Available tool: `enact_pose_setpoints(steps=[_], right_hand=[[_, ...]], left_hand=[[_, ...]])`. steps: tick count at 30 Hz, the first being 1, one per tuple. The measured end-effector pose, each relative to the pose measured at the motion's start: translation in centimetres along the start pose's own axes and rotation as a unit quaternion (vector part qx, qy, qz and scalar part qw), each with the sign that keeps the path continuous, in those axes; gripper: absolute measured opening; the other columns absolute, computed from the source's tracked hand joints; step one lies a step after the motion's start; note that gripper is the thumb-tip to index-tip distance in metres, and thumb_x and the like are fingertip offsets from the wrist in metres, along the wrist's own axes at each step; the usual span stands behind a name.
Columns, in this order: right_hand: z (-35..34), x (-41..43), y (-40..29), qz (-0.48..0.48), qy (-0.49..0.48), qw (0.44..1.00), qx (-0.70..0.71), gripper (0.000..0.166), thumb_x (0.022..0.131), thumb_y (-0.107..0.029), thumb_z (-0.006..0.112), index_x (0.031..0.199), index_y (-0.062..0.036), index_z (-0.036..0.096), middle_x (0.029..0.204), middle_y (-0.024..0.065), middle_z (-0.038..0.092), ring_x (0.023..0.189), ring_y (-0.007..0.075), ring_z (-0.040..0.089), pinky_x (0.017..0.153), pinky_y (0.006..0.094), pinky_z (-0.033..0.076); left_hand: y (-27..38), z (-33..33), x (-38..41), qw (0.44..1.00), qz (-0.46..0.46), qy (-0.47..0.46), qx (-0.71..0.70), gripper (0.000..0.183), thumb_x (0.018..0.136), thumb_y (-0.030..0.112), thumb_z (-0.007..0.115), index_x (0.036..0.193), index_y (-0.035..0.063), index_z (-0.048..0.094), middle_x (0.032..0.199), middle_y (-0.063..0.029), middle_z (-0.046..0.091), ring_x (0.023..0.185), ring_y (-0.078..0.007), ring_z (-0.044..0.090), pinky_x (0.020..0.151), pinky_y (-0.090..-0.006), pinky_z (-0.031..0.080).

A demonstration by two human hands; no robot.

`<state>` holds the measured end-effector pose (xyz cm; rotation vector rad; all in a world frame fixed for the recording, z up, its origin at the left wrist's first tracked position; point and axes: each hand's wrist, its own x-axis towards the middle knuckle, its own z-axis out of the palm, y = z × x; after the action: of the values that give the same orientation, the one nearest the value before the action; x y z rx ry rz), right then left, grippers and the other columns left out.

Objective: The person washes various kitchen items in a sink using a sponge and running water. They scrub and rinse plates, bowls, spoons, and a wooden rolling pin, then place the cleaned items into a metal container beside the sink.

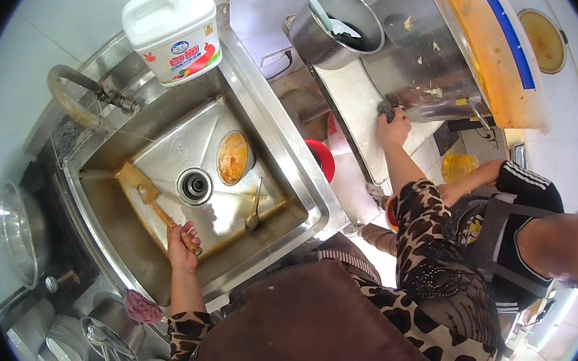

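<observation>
Inside the stainless steel sink [174, 139], my left hand [183, 248] grips the handle of a wooden spatula [149, 193]. Its broad, wet, stained blade points toward the sink's far left corner. Right of the drain [195, 186] sits a small bowl [251, 160] with orange residue inside, and a metal spoon [252, 220] lies below it. Out to the right, my right hand [395, 131] holds a dark scouring pad [385, 110] at a metal work surface [346, 95]. It is close to the side of a large steel stockpot [406, 36], which bears pale food scraps.
A curved faucet [59, 80] and a white detergent jug [174, 44] stand behind the sink. A steel pot [315, 53] holds a pale-handled utensil. An orange-stained plastic container [492, 53] is by the stockpot. A co-worker [503, 211] is at right. Stacked dishes [66, 346] stand lower left.
</observation>
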<state>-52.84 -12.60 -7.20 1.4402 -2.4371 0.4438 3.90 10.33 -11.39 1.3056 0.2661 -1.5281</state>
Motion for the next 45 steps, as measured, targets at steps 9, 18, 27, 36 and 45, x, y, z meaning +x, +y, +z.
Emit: enact_pose_setpoints(steps=[9,18,27,36,45], right_hand=[[-11.3,-5.2,-20.9,0.091,-0.417,0.603,0.674,0.028,0.088,-0.006,0.053,0.116,-0.0036,0.05,0.101,0.0085,0.062,0.085,0.0186,0.064,0.065,0.0275,0.051],[-4.7,-12.4,-42.0,-0.372,-0.315,0.689,0.536,0.043,0.078,-0.017,0.068,0.115,-0.0009,0.056,0.092,0.0079,0.063,0.077,0.0155,0.058,0.071,0.0284,0.047],[-0.9,-14.2,-49.3,-0.509,-0.142,0.803,0.276,0.04,0.077,-0.041,0.065,0.093,-0.0041,0.065,0.096,0.02,0.064,0.09,0.0371,0.062,0.077,0.0439,0.05],[-3.7,-12.4,-52.0,-0.575,-0.348,0.731,0.119,0.044,0.085,-0.043,0.053,0.105,-0.003,0.056,0.1,0.0103,0.058,0.097,0.0267,0.055,0.094,0.0373,0.039],[-4.5,-12.6,-52.3,-0.648,-0.187,0.738,0.025,0.034,0.081,-0.03,0.063,0.1,-0.0016,0.061,0.092,0.0154,0.062,0.087,0.0324,0.061,0.078,0.0417,0.047]], left_hand=[[-2.3,5.5,-3.2,0.994,0.058,-0.056,0.074,0.033,0.081,0.007,0.059,0.11,0.0077,0.044,0.073,-0.0053,0.052,0.056,-0.0131,0.049,0.043,-0.0245,0.039],[-1.6,6.1,-3.6,0.998,0.023,-0.052,-0.015,0.026,0.09,0.014,0.053,0.112,0.0083,0.043,0.071,-0.0033,0.049,0.053,-0.0101,0.043,0.04,-0.0227,0.031],[-1.0,6.7,-2.7,0.996,-0.041,-0.066,-0.044,0.015,0.091,0.017,0.053,0.1,0.0085,0.045,0.067,-0.0016,0.047,0.049,-0.0093,0.041,0.038,-0.0234,0.03],[-2.4,7.9,0.7,0.998,-0.023,-0.051,-0.002,0.014,0.092,0.017,0.052,0.098,0.0069,0.046,0.065,-0.0014,0.047,0.046,-0.0098,0.041,0.036,-0.0248,0.031],[-3.4,9.1,3.3,0.994,-0.031,-0.103,-0.023,0.015,0.09,0.016,0.054,0.095,0.006,0.045,0.064,-0.0025,0.046,0.044,-0.0107,0.04,0.035,-0.0261,0.03]])
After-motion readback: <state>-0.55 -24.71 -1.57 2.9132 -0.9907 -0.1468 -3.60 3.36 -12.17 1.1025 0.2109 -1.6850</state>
